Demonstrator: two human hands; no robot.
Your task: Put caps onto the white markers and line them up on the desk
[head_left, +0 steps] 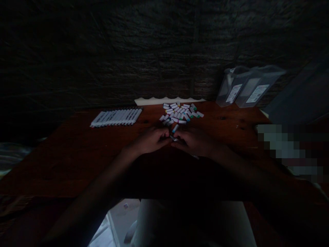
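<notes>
My left hand (155,139) and my right hand (194,140) meet fingertip to fingertip over the table, both closed. Between them shows a small white piece (174,138), apparently one end of a marker. A pale tip pokes out below my right hand, in line with that piece. The rest is covered by my fingers, and what my left fingertips pinch is too dark to tell. Just beyond my fingers lies a loose white cap (175,128). Behind it spreads a pile of white marker caps (180,113) with coloured ends.
White markers (117,117) lie side by side in a row at the left on the wooden table (64,161). Two clear plastic containers (253,89) with labels stand at the back right. A pale wavy-edged strip (167,101) runs along the dark wall.
</notes>
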